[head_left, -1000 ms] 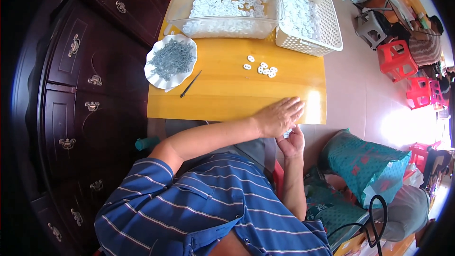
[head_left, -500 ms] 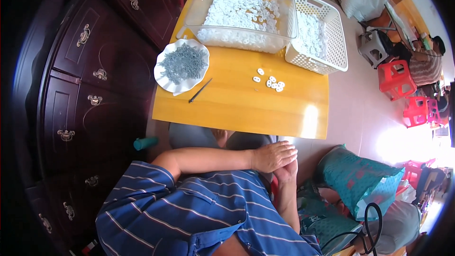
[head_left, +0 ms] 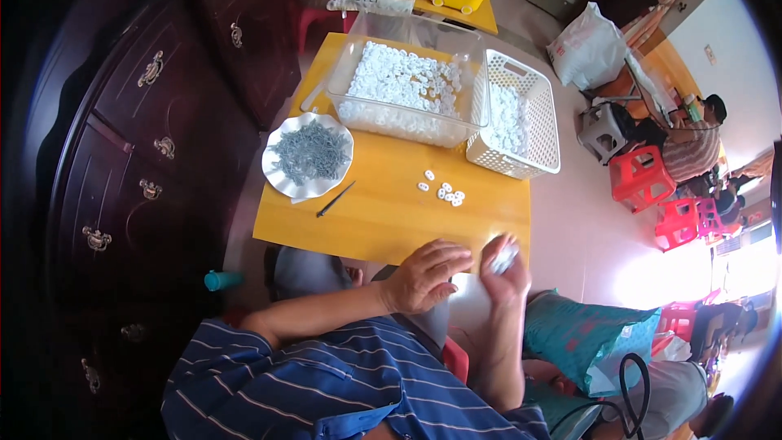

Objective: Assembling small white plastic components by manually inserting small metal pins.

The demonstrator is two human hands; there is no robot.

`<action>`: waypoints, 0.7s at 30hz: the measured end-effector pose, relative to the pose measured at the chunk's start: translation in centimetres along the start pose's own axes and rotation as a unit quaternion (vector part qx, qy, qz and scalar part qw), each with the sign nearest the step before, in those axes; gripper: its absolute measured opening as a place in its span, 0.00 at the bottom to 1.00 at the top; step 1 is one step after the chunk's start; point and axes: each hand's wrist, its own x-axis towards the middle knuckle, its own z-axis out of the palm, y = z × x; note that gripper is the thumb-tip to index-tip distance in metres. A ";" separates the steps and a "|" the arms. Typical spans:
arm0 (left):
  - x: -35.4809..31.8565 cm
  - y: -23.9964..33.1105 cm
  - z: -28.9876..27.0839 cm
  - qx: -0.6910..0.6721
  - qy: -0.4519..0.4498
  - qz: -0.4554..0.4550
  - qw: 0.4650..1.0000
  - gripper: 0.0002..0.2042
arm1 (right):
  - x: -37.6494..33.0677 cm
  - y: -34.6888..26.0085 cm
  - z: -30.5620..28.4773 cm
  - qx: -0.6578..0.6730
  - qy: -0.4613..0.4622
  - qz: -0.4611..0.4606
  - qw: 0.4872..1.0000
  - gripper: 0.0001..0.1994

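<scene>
Over the near edge of the table, my left hand [head_left: 428, 277] is loosely curled with its fingers apart; nothing shows in it. Just to its right, my right hand [head_left: 507, 277] is raised, smeared a little by motion, its fingers curled round a small whitish object [head_left: 503, 259] whose kind I cannot make out. Beyond my hands lie several small white oval pieces with dark holes [head_left: 447, 192]. A dark pointed tool [head_left: 336, 199] rests to their left, beside a scalloped white plate [head_left: 271, 171] heaped with small dark grey pieces [head_left: 312, 149].
A clear plastic bin [head_left: 407, 132] and a white perforated basket [head_left: 542, 118], both holding white pieces, stand at the table's far side. Dark drawers [head_left: 122, 163] line the left. Teal bags [head_left: 586, 330] sit at my right. Red stools [head_left: 642, 182] and other people are farther off.
My hands, clasped together below the table edge before, have come apart and moved up to the table. A whitish object now shows in the right one. The view has tilted upward.
</scene>
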 end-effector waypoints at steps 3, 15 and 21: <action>-1.0 0.1 -1.2 0.023 0.026 -0.004 0.999 0.20 | 5.4 -3.2 9.7 -0.086 -0.109 -0.024 0.990 0.14; -7.1 2.4 -0.7 0.011 -0.028 -0.052 0.998 0.14 | 9.5 -3.5 14.6 -0.461 0.033 -0.369 0.806 0.37; -11.5 0.9 2.3 0.014 -0.207 -0.032 0.978 0.09 | -3.4 4.3 20.2 -0.533 -0.181 -0.420 0.711 0.27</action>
